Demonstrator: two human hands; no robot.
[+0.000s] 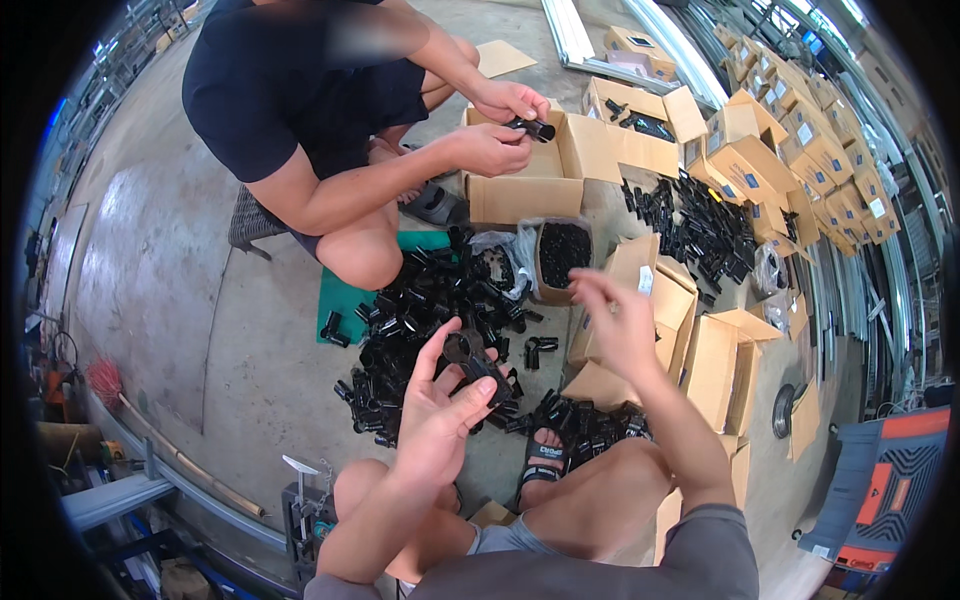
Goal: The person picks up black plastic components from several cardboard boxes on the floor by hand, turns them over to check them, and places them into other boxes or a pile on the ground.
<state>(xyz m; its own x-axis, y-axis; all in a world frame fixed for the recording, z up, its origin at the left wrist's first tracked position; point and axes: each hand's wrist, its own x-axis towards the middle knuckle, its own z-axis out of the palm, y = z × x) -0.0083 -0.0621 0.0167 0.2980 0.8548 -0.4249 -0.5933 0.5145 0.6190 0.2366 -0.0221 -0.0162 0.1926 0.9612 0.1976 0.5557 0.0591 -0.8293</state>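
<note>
In my left hand [440, 415] I hold a black pipe joint [472, 362], its round opening turned upward between thumb and fingers. My right hand [618, 325] is raised beside the small carton of tiny dark parts [537, 290]. Motion smears its fingers, so whether anything small is in them is unclear. Below my left hand spreads a heap of similar black joints [400, 310] on the floor. Across from me a co-worker [290, 130] sits on a low stool and holds another black joint [535, 130] in both hands over an open carton [525, 200].
A clear plastic bag of small parts [492, 262] lies by the small carton. Open cardboard boxes [715, 365] stand to my right, with more black pieces [690, 225] beyond. Stacked cartons [815, 150] are far right. An orange-grey case [880, 490] lies near right; a broom [180, 455] lies left.
</note>
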